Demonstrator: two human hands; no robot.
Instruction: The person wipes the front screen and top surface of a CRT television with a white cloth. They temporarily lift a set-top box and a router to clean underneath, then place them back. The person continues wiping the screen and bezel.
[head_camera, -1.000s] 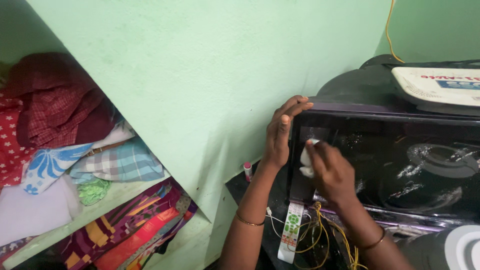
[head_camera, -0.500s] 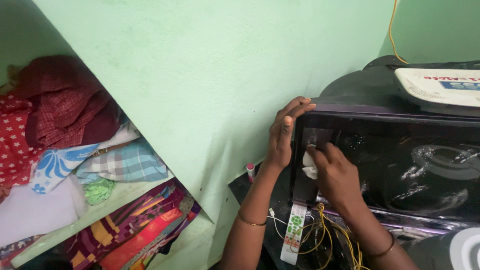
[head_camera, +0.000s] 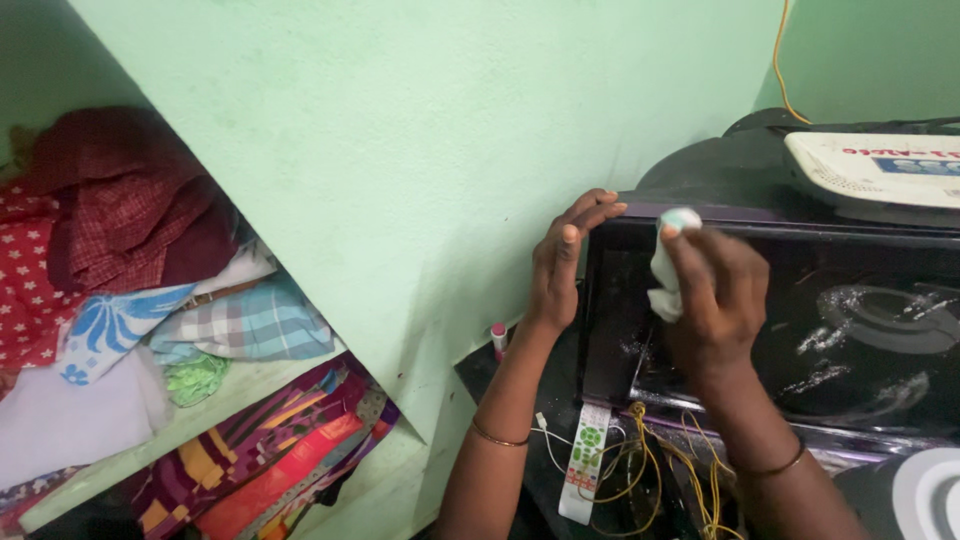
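Head camera, looking down: a person's left hand (head_camera: 562, 262) lies flat, fingers together, gripping the upper left corner of an old black television (head_camera: 850, 330), seemingly to steady it. The right hand (head_camera: 715, 300) pinches a small white cloth (head_camera: 667, 265) against the dusty screen near that corner, pressing it to the glass. Left of a green wall (head_camera: 420, 150), shelves (head_camera: 210, 415) hold folded clothes (head_camera: 150, 270). Yellow wires (head_camera: 680, 480) hang below the set.

I see a pale green wall (head_camera: 400, 150) and, at left, a green shelf (head_camera: 250, 385) that holds folded clothes (head_camera: 130, 270) in many colours.
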